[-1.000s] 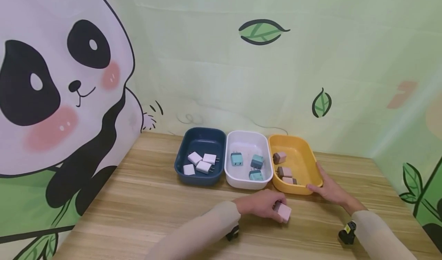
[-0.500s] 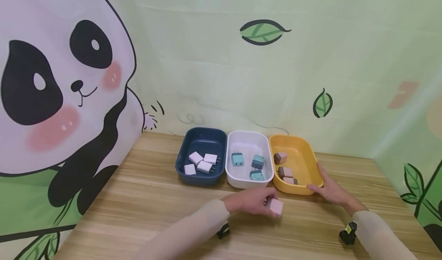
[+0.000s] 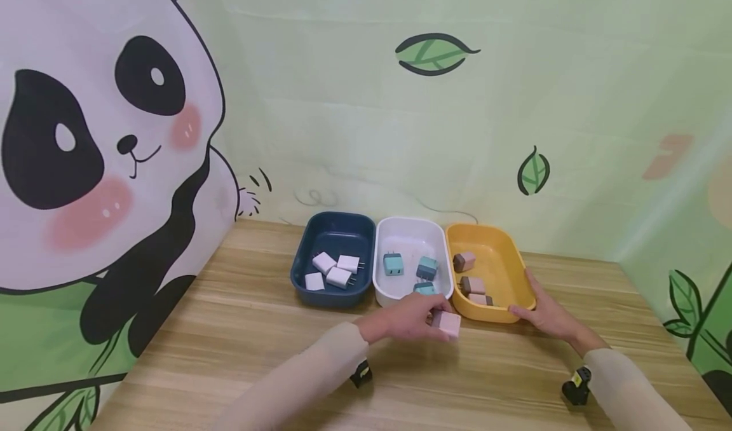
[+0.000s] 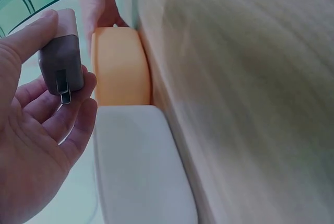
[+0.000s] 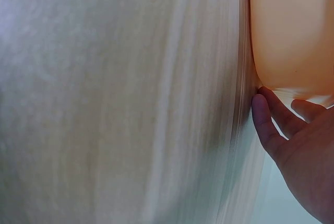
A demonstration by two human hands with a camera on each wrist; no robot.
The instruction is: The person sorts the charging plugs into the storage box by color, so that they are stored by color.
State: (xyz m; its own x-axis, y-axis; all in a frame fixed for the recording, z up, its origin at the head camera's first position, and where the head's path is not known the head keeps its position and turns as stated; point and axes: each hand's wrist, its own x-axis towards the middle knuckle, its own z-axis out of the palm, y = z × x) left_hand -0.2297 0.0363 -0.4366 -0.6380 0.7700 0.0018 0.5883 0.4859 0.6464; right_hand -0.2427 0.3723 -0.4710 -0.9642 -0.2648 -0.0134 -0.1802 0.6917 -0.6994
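Observation:
A pink-and-brown wall charger [image 3: 446, 323] is pinched by my left hand [image 3: 408, 318], just in front of the white tray [image 3: 382, 299]. Its brown end and metal prongs face the camera in the left wrist view, between thumb and fingers. My right hand [image 3: 548, 313] holds the near right corner of the yellow tray [image 3: 486, 315], thumb at the front rim and fingers along the right side. Several pink-and-brown chargers [image 3: 472, 285] lie inside that tray. Teal chargers [image 3: 393, 264] lie in the white tray, partly hidden by my left hand.
Left of the white tray stands a dark blue tray [image 3: 303, 294] with several white chargers [image 3: 338, 277]. The three trays sit side by side on a wooden table [image 3: 240, 329], near a green wall [image 3: 366, 132] printed with a panda and leaves.
My left hand has moved left and away from me with the pink-and-brown charger, toward the white tray's front. My right hand stays at the yellow tray's corner.

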